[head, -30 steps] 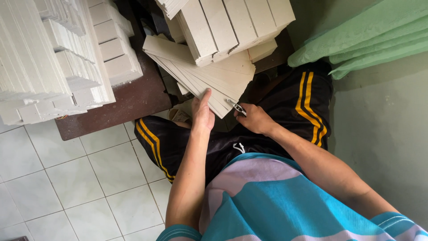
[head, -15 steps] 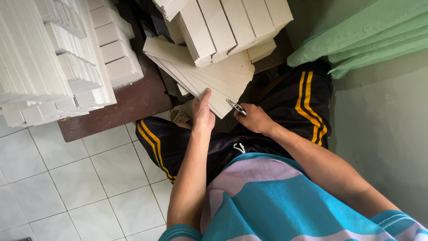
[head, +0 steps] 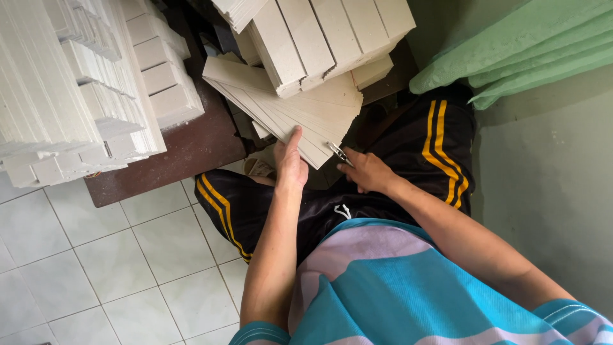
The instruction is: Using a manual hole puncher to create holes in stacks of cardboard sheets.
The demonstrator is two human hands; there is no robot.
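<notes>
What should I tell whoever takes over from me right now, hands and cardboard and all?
Left hand: flat against the edge of the fanned cardboard sheets, steadying them.
Right hand: gripping a small metal tool, its tip at the sheets' lower corner.
The sheets lie above the lap, partly under a row of cardboard bundles. More white stacks sit on the brown table to the left.
Done: many bundles already stacked.
Left: the fanned sheets are loose; whether the tool has bitten into them cannot be told.

Dark brown tabletop [head: 191,150], left of centre: stacks of white cardboard strips [head: 76,96] upon it; white tiled floor [head: 96,262] at lower left.
</notes>
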